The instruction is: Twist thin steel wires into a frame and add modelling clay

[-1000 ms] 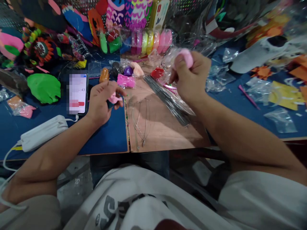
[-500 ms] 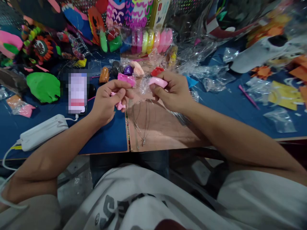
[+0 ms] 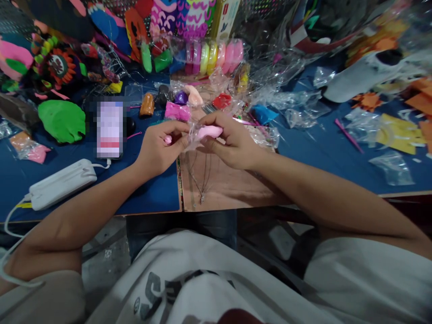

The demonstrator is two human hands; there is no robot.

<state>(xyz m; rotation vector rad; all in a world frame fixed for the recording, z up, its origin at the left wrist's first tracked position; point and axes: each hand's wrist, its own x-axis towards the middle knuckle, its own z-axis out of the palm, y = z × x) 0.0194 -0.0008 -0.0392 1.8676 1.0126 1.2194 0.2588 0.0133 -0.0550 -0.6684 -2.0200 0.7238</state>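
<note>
My right hand (image 3: pixel 236 144) is closed on a lump of light pink modelling clay (image 3: pixel 209 132), thumb below and fingers above. A clear plastic wrapper (image 3: pixel 193 137) sticks out from the lump's left end. The fingertips of my left hand (image 3: pixel 157 148) close on that wrapper. A small piece of pink clay (image 3: pixel 168 140) shows in the curl of the same hand, mostly hidden by the fingers. Just beyond my hands lie a magenta clay pack (image 3: pixel 177 111), a peach clay lump (image 3: pixel 194 96) and a red one (image 3: pixel 222 101).
A phone (image 3: pixel 110 130) and a white power bank (image 3: pixel 62 183) with a cable lie left. Green clay (image 3: pixel 61 120) sits beyond them. Stacked clay tubs (image 3: pixel 212 57) stand at the back. A blue clay pack (image 3: pixel 265 114) and plastic bags (image 3: pixel 303 110) lie right. A necklace (image 3: pixel 201 197) rests on the board.
My right hand has moved left and down with the pink clay. My left hand has shifted slightly right, and its fingers now meet the wrapper; before, the hands were apart.
</note>
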